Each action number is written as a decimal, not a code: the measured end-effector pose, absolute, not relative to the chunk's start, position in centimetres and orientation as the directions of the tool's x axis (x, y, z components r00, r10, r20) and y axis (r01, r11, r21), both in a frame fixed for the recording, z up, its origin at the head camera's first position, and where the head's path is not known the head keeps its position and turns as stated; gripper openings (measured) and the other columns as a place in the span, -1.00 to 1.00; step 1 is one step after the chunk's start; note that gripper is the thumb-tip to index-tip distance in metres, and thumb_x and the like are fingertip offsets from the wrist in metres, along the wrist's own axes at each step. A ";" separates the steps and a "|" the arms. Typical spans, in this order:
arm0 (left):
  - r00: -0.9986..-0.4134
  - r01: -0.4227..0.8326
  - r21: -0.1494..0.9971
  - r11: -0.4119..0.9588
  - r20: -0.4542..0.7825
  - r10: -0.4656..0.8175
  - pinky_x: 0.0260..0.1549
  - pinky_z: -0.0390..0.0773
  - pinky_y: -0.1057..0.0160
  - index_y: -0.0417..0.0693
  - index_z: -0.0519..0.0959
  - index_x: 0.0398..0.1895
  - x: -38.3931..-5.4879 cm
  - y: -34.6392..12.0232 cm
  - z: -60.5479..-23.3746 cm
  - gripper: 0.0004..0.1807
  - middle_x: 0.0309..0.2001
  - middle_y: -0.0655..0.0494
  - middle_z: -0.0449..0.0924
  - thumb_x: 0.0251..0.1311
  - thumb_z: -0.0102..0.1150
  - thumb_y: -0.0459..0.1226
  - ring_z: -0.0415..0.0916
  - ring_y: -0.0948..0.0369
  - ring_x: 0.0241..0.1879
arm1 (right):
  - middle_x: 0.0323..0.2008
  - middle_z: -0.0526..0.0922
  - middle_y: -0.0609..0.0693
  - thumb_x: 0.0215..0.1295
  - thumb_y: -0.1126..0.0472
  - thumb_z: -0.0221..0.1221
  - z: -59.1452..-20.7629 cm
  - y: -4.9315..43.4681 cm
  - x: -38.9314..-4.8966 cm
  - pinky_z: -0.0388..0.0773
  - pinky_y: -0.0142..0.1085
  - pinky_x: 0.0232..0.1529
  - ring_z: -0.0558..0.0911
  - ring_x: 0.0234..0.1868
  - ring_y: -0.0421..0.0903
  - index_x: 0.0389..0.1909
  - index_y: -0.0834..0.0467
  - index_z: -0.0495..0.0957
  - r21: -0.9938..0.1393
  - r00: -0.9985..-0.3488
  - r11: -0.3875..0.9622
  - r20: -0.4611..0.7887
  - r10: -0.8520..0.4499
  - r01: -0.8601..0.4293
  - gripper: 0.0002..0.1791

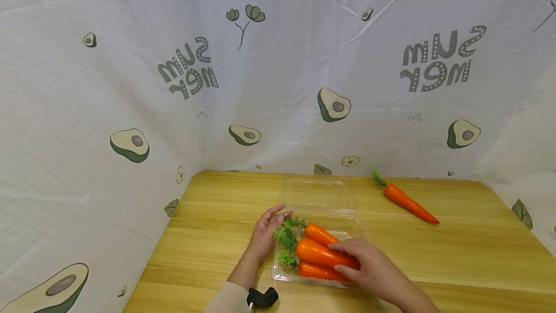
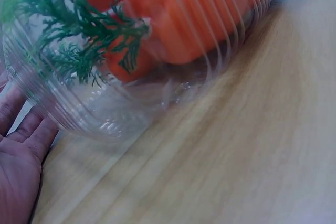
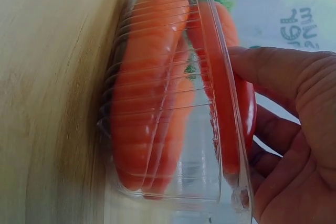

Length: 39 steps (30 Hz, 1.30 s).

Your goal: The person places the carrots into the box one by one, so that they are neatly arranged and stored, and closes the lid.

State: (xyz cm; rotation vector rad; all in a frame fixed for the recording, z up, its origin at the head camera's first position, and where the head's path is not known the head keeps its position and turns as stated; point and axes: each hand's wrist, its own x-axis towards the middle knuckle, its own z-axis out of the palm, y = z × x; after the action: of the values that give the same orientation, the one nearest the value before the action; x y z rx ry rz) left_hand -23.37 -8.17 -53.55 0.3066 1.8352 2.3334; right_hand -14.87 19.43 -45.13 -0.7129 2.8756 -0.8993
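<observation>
A clear plastic clamshell box [image 1: 299, 281] lies on the table with its lid folded back. Inside are orange carrots with green tops: one at the back [image 1: 319, 232], one at the front [image 1: 314, 271], and one lying on top [image 1: 314, 251]. My right hand [image 1: 375, 269] pinches that top carrot near its narrow end, thumb in front and fingers behind; the right wrist view shows the carrot [image 3: 226, 98] at the box's rim. At the box's left side, my left hand [image 1: 262, 235] has its fingers extended beside the wall and leafy tops [image 2: 84, 35].
A single carrot [image 1: 410, 203] lies on the wooden table [image 1: 217, 226] to the right, its green top pointing back. The transparent lid [image 1: 319, 194] extends behind the box. A white curtain [image 1: 278, 71] printed with avocados hangs along the table's back and sides.
</observation>
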 end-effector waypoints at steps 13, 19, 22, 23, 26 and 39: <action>-0.965 0.005 0.973 -0.230 0.064 0.252 0.34 0.35 0.31 -0.32 0.23 0.49 -23.4 -8.2 -53.5 -0.46 0.37 -0.34 0.45 0.58 -0.08 -0.24 0.49 0.19 0.31 | -0.01 0.74 -0.26 0.21 0.01 0.44 -45.3 19.4 -15.2 0.69 -0.18 0.01 0.69 0.00 -0.16 0.08 -0.12 0.69 -0.534 -0.910 0.754 0.077 -0.408 -0.384 -0.60; -0.964 0.019 0.973 -0.231 0.080 0.255 0.34 0.33 0.35 -0.34 0.22 0.48 -23.4 -8.2 -53.6 -0.46 0.37 -0.36 0.45 0.57 -0.06 -0.24 0.49 0.17 0.32 | -0.01 0.74 -0.22 0.20 0.03 0.44 -45.2 19.7 -15.2 0.69 -0.29 -0.08 0.68 -0.08 -0.22 0.07 -0.09 0.69 -0.554 -0.905 0.731 0.108 -0.411 -0.398 -0.60; -0.963 0.017 0.973 -0.230 0.077 0.257 0.39 0.30 0.28 -0.34 0.22 0.48 -23.4 -8.2 -53.6 -0.46 0.37 -0.35 0.44 0.57 -0.07 -0.24 0.48 0.16 0.32 | 0.00 0.74 -0.21 0.21 0.02 0.44 -45.1 19.9 -15.2 0.70 -0.26 -0.09 0.66 -0.12 -0.26 0.09 -0.07 0.68 -0.570 -0.917 0.736 0.084 -0.391 -0.366 -0.59; -0.964 0.013 0.973 -0.229 0.073 0.257 0.41 0.28 0.24 -0.34 0.22 0.48 -23.4 -8.2 -53.6 -0.46 0.37 -0.35 0.44 0.57 -0.07 -0.24 0.48 0.15 0.33 | 0.00 0.74 -0.21 0.21 0.02 0.44 -45.0 20.0 -15.3 0.71 -0.24 -0.08 0.66 -0.12 -0.25 0.09 -0.07 0.68 -0.577 -0.925 0.742 0.063 -0.375 -0.341 -0.59; -0.964 0.017 0.974 -0.228 0.076 0.253 0.47 0.23 0.11 -0.33 0.22 0.48 -23.4 -8.2 -53.6 -0.46 0.37 -0.34 0.45 0.57 -0.07 -0.23 0.47 0.13 0.33 | 0.02 0.73 -0.20 0.22 0.02 0.43 -44.8 20.3 -15.4 0.71 -0.16 -0.05 0.66 -0.08 -0.19 0.11 -0.07 0.67 -0.596 -0.944 0.755 0.015 -0.330 -0.273 -0.58; -0.963 0.025 0.975 -0.223 0.083 0.257 0.39 0.29 0.28 -0.33 0.23 0.48 -23.4 -8.2 -53.7 -0.46 0.37 -0.35 0.45 0.57 -0.07 -0.23 0.49 0.20 0.31 | 0.01 0.76 -0.09 0.26 0.17 0.40 -43.5 23.1 -16.4 0.69 -0.18 -0.08 0.69 -0.07 -0.07 0.12 0.06 0.67 -0.570 -0.962 0.776 0.159 -0.221 -0.272 -0.60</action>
State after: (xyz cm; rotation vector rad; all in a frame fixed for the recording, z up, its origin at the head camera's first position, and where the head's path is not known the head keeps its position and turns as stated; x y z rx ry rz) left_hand -23.42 -8.24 -53.69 0.3412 1.8566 2.3209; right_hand -16.39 23.09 -43.53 -0.4224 3.0384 -0.9954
